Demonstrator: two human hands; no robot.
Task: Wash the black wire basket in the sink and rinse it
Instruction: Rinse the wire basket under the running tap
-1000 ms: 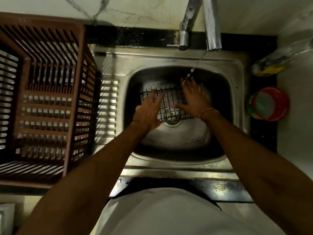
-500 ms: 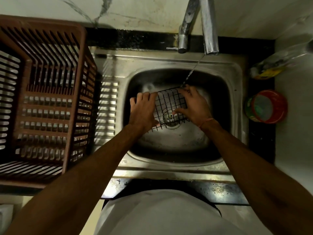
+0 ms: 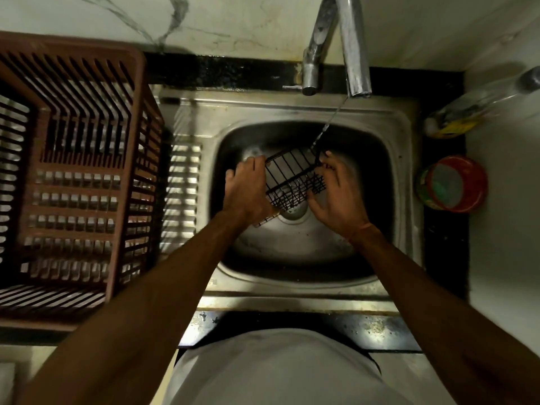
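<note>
The black wire basket is tilted above the drain in the steel sink, under a thin stream of water from the tap. My left hand grips the basket's left edge, fingers curled over the wire. My right hand holds its right side, with the thumb below and the fingers against the far corner. The water lands on the basket's far right corner.
A large brown slatted plastic crate stands on the draining board to the left. On the right counter sit a red round tub and a clear bottle with a yellow label. A second spout hangs beside the tap.
The basket lay flat under my open hands a second ago. Both hands have taken hold of it and tipped it up, its far side raised into the stream.
</note>
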